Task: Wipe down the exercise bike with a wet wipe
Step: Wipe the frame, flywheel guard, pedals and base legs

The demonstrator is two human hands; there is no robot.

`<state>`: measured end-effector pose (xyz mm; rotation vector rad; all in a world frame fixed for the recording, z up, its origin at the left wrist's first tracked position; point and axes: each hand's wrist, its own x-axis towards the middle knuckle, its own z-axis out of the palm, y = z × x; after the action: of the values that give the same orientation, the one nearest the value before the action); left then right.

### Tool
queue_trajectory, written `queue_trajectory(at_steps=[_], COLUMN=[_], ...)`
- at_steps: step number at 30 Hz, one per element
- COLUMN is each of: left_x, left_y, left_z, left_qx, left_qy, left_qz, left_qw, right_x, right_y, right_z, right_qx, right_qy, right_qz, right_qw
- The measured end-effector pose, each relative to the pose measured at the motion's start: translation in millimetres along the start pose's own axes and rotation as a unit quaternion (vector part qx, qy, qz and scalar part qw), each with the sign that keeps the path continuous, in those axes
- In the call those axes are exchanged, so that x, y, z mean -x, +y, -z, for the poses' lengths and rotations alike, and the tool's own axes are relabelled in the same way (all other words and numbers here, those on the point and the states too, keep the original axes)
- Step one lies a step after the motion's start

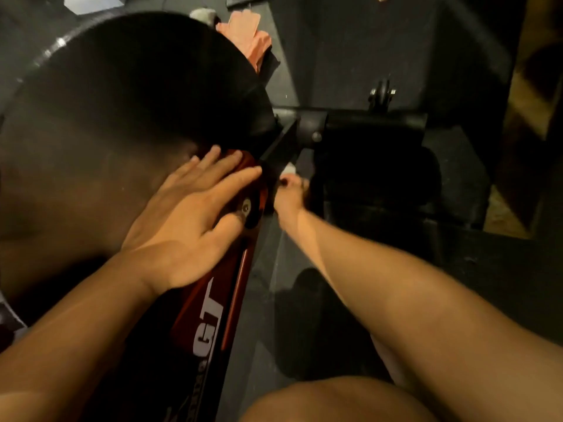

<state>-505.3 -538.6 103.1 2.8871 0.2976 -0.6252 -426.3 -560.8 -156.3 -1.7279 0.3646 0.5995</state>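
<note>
Head view. The left hand (195, 214) lies flat, fingers straight and spread, on the red frame of the exercise bike (210, 315), beside the dark flywheel (137, 95). The right hand (289, 194), fingers curled, pinches a white wet wipe (289, 169) against the black strut (280, 147) lower down.

pink cloth (243, 35) on dark floor (350, 56), perhaps wooden boards (499, 214) right

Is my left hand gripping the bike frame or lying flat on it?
Flat: the left hand rests on the red frame with fingers straight and spread.
</note>
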Motion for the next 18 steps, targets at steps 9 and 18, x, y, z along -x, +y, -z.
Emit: queue_trajectory(at_steps=[9, 18], left_x=[-0.2, -1.5], left_y=[-0.9, 3.5], left_z=[-2.5, 0.7], left_qx=[0.008, -0.015], left_qy=[-0.017, -0.025], left_qz=[0.007, 0.017], left_qw=[1.000, 0.999], right_x=[93.4, -28.1], right_y=[56.2, 0.5], right_z=[22.3, 11.5], right_qx=[-0.033, -0.205], right_qy=[-0.289, -0.176], right_qz=[-0.154, -0.201], right_qw=[0.944, 0.942])
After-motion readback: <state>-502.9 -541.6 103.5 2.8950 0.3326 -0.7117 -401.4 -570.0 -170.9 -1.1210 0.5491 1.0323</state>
